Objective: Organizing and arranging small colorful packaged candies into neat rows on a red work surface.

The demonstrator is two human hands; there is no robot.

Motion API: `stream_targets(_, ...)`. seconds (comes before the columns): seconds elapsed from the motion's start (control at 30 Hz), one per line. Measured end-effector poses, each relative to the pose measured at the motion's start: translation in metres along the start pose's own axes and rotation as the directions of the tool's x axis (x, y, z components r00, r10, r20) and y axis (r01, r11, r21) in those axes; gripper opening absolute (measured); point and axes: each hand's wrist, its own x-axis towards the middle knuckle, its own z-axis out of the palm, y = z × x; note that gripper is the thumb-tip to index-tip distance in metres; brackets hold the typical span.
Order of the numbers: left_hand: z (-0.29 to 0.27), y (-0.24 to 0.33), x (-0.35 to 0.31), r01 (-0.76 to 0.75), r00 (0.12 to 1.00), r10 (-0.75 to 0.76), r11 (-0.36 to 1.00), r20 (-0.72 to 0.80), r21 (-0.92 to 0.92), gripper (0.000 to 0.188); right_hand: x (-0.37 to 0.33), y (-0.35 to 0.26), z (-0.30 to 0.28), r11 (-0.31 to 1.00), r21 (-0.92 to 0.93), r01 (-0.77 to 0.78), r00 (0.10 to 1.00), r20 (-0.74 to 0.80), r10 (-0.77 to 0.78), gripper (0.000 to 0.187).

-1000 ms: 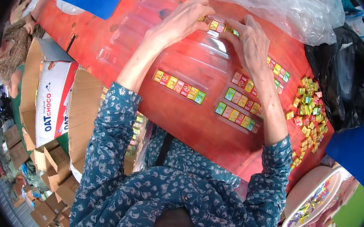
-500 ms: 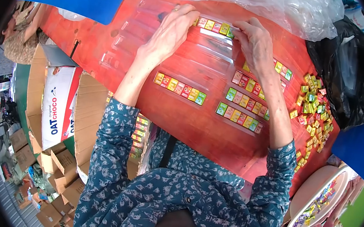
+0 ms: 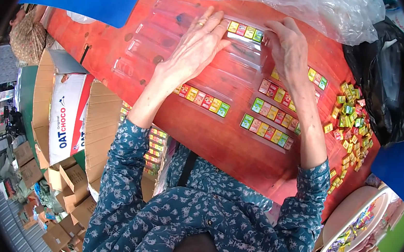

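Observation:
A row of small coloured boxes, red, yellow and green, lies in the far slot of a clear plastic tray. My left hand rests over the left part of that row, fingers stretched out, a ring on one; it hides what is under it. At the row's right end is my right hand, its fingers bent and closed together; whatever they hold cannot be made out. The tray's near slot carries another row of boxes, partly behind my left wrist. Beside it, a second clear tray holds several rows of boxes.
Loose small boxes are heaped on the red table at the right. Behind them lies a black plastic bag; clear plastic sheeting covers the far edge. A pale basin stands lower right, an opened carton at left.
My left hand has gone from bent fingers at the row's left end to lying stretched out over it. My right hand has shifted slightly right, off the green end box.

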Motion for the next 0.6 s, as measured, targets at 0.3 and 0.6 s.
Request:
stream_targets(0.3, 0.002, 0.019, 0.014, -0.101, 0.979, 0.127, 0.981, 0.161, -0.163, 0.061, -0.005, 0.002, 0.0, 0.985, -0.086, 0.151, 0.986, 0.083, -0.144, 0.013)
stream_targets(0.6, 0.005, 0.018, 0.013, -0.122, 0.971, 0.143, 0.985, 0.189, -0.121, 0.068, -0.002, 0.003, -0.009, 0.999, -0.024, -0.038, 0.994, 0.098, 0.041, 0.009)
